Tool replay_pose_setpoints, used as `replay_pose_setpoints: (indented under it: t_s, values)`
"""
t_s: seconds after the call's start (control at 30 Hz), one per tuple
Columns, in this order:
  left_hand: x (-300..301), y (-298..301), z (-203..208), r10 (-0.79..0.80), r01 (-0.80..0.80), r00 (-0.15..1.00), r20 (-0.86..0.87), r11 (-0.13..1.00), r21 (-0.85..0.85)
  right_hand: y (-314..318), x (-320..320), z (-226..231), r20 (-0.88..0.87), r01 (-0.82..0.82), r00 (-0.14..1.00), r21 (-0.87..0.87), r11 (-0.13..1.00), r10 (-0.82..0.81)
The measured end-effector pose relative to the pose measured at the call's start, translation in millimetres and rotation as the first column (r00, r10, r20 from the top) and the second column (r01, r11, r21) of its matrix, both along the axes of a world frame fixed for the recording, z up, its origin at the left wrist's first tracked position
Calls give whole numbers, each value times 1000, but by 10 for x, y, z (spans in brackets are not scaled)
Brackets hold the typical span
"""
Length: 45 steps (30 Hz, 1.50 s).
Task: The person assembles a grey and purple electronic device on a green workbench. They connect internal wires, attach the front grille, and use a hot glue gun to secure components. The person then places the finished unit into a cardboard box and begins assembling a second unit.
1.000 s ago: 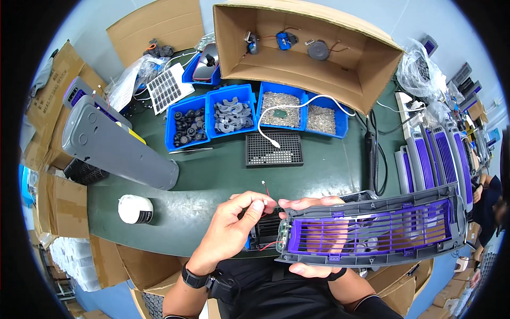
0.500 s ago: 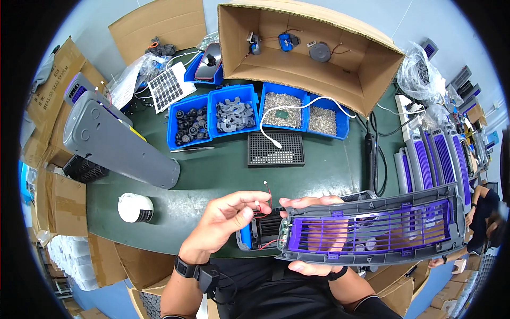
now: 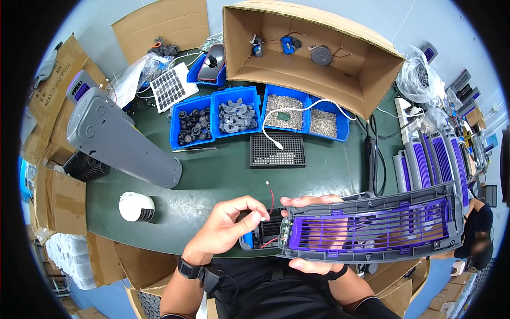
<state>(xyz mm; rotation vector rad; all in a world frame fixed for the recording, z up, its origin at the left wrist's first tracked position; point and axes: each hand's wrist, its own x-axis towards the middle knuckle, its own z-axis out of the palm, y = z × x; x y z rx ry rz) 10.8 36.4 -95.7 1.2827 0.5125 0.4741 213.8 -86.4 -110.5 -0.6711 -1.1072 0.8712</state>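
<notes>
My right hand (image 3: 312, 201) grips a long dark-grey panel with a purple grille (image 3: 372, 231), thumb along the near edge and fingers along the far one. A small circuit board (image 3: 285, 233) sits at the panel's left end. My left hand (image 3: 226, 227) pinches a small white connector (image 3: 263, 218) just left of that board. Another thin red-and-black lead (image 3: 271, 196) stands up beside my left fingers, tipped with a white plug. Beneath, partly hidden, lies a grey housing with a blue cylindrical cell (image 3: 247, 240) and dark ribs.
Blue bins of black wheels (image 3: 192, 126), grey clips (image 3: 236, 115) and screws (image 3: 284, 110) line the back below a cardboard box (image 3: 313, 64). A tall grey casing (image 3: 125, 138) and a white tub (image 3: 136, 207) stand left. Purple-grilled units (image 3: 419, 159) and a co-worker (image 3: 481, 228) are right.
My left fingers have shifted slightly right and down, with the white connector now lower. The upright lead leans free beside them. The panel in my right hand has barely moved.
</notes>
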Motion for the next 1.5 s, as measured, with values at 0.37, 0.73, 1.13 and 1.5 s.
replay_pose_setpoints:
  t_s: [0.37, 0.73, 1.13, 1.5]
  values:
    - [18, -60, 163, -37, 100, 984, -174, 924, 368, 13, -21, 61, 106, 31, 994, 69, 997, -38]
    - [15, -148, 210, -16, 140, 971, -237, 843, 520, 2, -113, 169, 286, 86, 953, 46, 995, -96]
    - [128, -297, 278, 145, 116, 944, -295, 694, 711, 48, -308, -65, 192, 153, 966, 118, 981, -174]
    - [261, 321, -58, 207, -208, 948, -243, 978, 24, -2, -83, 104, 251, 70, 965, 32, 997, -76]
